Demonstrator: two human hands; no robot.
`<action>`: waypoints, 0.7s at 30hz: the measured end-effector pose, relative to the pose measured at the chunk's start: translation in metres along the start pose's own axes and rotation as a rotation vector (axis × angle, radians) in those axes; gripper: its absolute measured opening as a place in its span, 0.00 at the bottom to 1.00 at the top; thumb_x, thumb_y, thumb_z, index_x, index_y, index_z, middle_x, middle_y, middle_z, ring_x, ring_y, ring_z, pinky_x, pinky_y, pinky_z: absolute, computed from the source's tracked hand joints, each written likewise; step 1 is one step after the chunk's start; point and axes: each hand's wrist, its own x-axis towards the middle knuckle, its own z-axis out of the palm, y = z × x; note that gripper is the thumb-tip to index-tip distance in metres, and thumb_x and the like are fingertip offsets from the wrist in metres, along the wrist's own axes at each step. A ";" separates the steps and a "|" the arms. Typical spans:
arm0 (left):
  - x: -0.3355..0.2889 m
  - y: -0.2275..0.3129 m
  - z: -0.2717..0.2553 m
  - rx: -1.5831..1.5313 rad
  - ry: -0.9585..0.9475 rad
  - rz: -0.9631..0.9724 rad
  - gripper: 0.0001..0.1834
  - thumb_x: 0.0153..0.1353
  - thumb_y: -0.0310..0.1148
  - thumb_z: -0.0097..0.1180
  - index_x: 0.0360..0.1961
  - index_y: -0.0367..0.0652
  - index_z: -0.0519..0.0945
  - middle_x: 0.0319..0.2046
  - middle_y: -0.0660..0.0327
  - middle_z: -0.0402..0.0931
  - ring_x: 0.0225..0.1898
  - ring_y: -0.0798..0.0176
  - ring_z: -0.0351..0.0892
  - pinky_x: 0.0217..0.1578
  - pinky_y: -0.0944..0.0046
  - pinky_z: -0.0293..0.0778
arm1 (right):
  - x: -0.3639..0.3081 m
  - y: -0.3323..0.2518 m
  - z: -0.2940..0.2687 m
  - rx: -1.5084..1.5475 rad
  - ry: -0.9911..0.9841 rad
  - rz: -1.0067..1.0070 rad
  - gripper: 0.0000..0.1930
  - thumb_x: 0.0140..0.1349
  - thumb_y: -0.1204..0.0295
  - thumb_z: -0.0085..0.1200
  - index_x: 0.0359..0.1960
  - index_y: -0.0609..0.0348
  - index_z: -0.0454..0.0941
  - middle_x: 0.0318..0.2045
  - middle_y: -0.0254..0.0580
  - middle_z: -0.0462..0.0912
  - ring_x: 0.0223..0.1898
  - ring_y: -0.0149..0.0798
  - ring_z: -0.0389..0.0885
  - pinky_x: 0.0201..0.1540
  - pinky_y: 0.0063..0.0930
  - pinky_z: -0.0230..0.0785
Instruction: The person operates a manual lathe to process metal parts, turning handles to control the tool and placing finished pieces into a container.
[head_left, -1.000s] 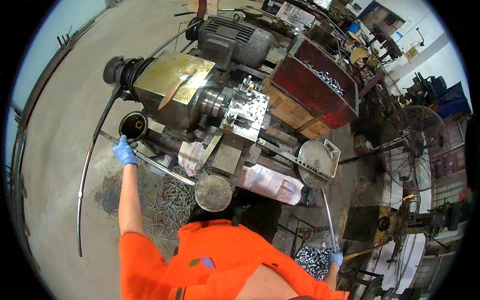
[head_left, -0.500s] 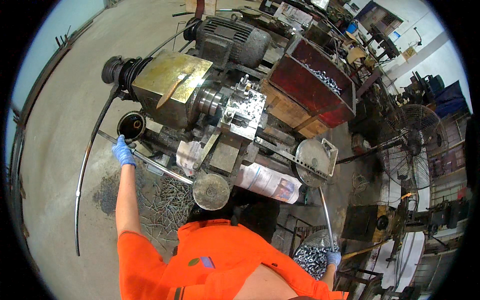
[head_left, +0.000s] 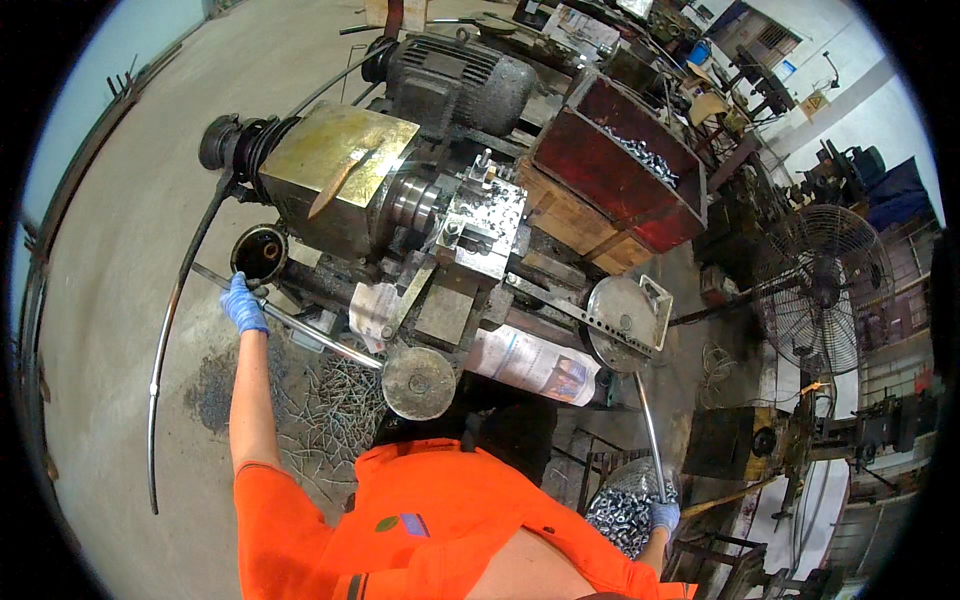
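Note:
My left hand [head_left: 243, 303], in a blue glove, is wrapped round a long steel lever [head_left: 325, 338]. That lever runs from a round grey disc [head_left: 419, 383] at the front of a lathe-like machine [head_left: 350, 215]. On the far right, my gloved right hand [head_left: 664, 515] grips the lower end of a second steel lever [head_left: 649, 425], which slopes down from a round metal plate [head_left: 620, 310]. Between the two levers sit the spindle chuck [head_left: 413, 203] and a metal block fixture [head_left: 484, 228] flecked with shavings. My palms are hidden by the fingers.
A red bin [head_left: 612, 170] of metal parts stands on wood behind the fixture. Beside my right hand is a basket of shiny metal pieces [head_left: 620, 515]. Thin metal rods [head_left: 335, 405] lie heaped on the floor at left. A caged fan [head_left: 825, 285] stands at right.
The machine sits slightly further left in the picture. Both hands keep their hold on the levers, with no clear lever movement.

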 end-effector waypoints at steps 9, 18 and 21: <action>0.000 0.000 0.000 0.004 0.009 0.000 0.07 0.57 0.29 0.52 0.30 0.34 0.72 0.16 0.54 0.75 0.10 0.62 0.72 0.11 0.66 0.70 | -0.003 0.002 0.004 -0.046 -0.007 0.033 0.21 0.44 0.57 0.58 0.32 0.63 0.79 0.34 0.60 0.79 0.39 0.57 0.78 0.43 0.43 0.69; -0.010 0.011 0.003 -0.017 0.021 -0.011 0.08 0.57 0.29 0.51 0.31 0.33 0.71 0.17 0.52 0.75 0.10 0.62 0.72 0.11 0.66 0.69 | -0.030 -0.030 -0.034 -0.010 -0.089 0.067 0.23 0.39 0.59 0.61 0.35 0.63 0.78 0.36 0.61 0.78 0.42 0.57 0.76 0.45 0.41 0.69; -0.007 0.009 0.003 -0.024 0.017 -0.011 0.08 0.57 0.28 0.51 0.31 0.32 0.71 0.17 0.52 0.75 0.10 0.61 0.72 0.11 0.66 0.69 | -0.029 -0.025 -0.031 0.017 -0.094 0.086 0.25 0.37 0.59 0.62 0.36 0.64 0.78 0.37 0.61 0.78 0.43 0.56 0.76 0.46 0.40 0.69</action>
